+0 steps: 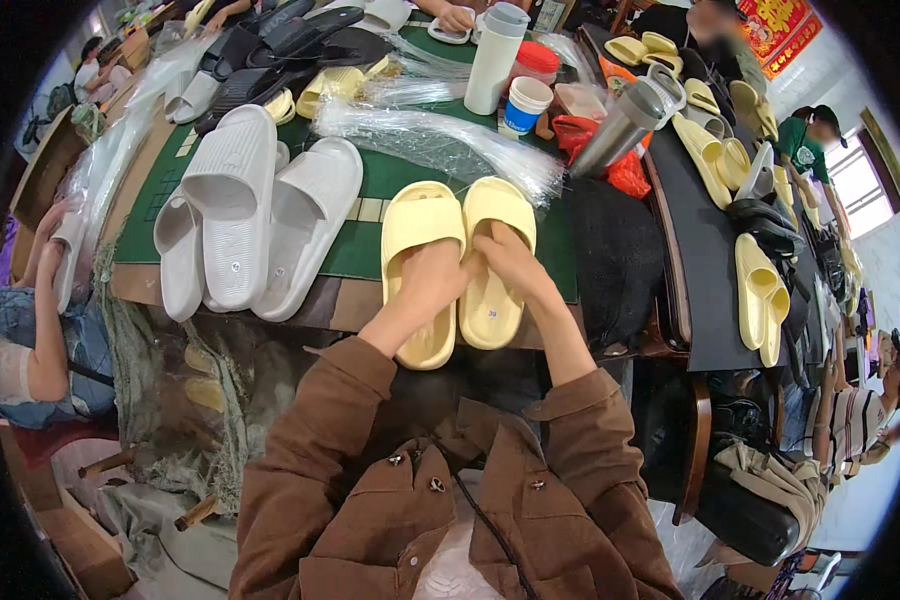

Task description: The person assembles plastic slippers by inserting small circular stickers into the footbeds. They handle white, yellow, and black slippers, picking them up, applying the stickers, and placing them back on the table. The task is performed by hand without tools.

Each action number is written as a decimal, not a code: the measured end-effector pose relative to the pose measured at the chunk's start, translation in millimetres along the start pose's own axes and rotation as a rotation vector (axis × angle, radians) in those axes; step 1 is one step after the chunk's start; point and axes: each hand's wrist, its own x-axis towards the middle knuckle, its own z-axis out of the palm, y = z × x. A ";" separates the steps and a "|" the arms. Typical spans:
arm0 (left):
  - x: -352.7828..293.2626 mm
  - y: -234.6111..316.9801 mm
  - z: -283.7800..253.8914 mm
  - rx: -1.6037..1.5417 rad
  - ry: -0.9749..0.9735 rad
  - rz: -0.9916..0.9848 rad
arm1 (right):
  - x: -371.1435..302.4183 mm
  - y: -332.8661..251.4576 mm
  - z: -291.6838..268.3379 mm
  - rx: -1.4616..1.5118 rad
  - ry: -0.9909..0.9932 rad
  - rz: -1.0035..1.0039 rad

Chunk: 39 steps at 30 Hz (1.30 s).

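Observation:
Two pale yellow slide sandals stand side by side in front of me, toes pointing away. Inside the left slide (422,219), my left hand (431,272) has its fingers tucked under the strap, mostly out of sight. My right hand (512,262) reaches into the right slide (499,202), fingers curled at the strap's opening and close to the left hand. Both heels overhang the table's near edge. To their left, several light grey slides (235,190) lie overlapped on the green tabletop (370,235).
Clear plastic bags (445,140) lie beyond the sandals. A white tumbler (495,60), a paper cup (525,105) and a steel mug (618,128) stand behind. Black slides (305,40) pile up far left. A black table (705,300) on the right carries yellow slides (762,298). Other people work around.

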 end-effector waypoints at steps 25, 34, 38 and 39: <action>6.4 5.4 5.7 0.013 0.115 -0.061 | 47.9 2.8 -61.5 -0.464 0.357 -0.341; -17.6 5.8 9.4 0.051 0.111 0.002 | 43.4 9.3 -49.8 -0.606 0.298 -0.163; -14.1 -0.3 15.8 0.058 0.157 0.019 | 50.6 13.1 -55.7 -0.529 0.401 -0.095; -14.3 -1.8 16.5 0.061 0.183 0.022 | 50.8 10.7 -56.1 -0.520 0.387 -0.066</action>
